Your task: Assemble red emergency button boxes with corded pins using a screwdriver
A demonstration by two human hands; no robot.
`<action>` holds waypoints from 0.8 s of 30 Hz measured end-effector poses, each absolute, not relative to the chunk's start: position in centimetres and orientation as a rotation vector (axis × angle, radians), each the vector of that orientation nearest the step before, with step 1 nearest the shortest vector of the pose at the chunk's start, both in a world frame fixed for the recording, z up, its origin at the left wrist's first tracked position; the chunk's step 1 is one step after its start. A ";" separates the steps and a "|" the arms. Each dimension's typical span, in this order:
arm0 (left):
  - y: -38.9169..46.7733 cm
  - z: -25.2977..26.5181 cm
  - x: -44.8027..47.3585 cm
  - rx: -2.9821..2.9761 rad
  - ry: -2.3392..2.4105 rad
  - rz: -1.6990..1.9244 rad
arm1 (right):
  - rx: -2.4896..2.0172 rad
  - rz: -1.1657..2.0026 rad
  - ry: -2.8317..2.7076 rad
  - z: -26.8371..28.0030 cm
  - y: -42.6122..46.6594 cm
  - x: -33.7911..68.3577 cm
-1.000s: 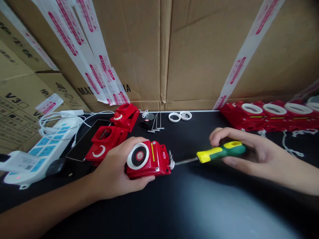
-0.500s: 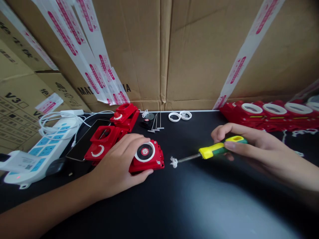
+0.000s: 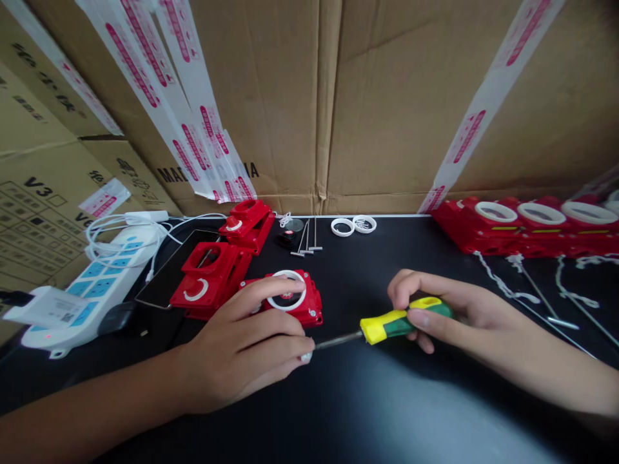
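My right hand grips a yellow and green screwdriver, its shaft pointing left. A small crumpled bit of white string is at the screwdriver's tip. My left hand has its lower fingers closed around that white bit, which mostly hides behind them. Its index finger reaches over a red plastic housing with a white ring and a dark round centre. The housing lies on the black table, partly covered by the left hand.
Open red housings stand left beside a dark flat tablet-like thing and a white power strip. Thin T-shaped metal rods and two white rings lie behind. Assembled red units with strings line the right. Cardboard closes the back.
My left hand has left its hold around the red housing and come to the screwdriver's tip, closing on the white string. The screwdriver has moved left and slightly nearer to me.
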State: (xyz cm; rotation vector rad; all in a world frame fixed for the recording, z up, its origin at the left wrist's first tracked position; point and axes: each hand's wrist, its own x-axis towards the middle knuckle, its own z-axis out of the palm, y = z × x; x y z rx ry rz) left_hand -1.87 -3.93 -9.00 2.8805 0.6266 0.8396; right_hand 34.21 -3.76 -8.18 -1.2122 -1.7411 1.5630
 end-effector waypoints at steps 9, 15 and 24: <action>-4.1 -9.2 -1.7 2.780 0.747 0.899 | -1.357 1.478 -1.530 -7.8 -2.5 34.7; -3.8 -8.9 -1.5 2.737 0.730 0.925 | -1.358 1.352 -1.896 -9.3 -1.6 35.0; -4.2 -8.6 -1.2 2.700 0.739 0.965 | -1.111 0.656 -2.296 -7.0 -3.6 31.4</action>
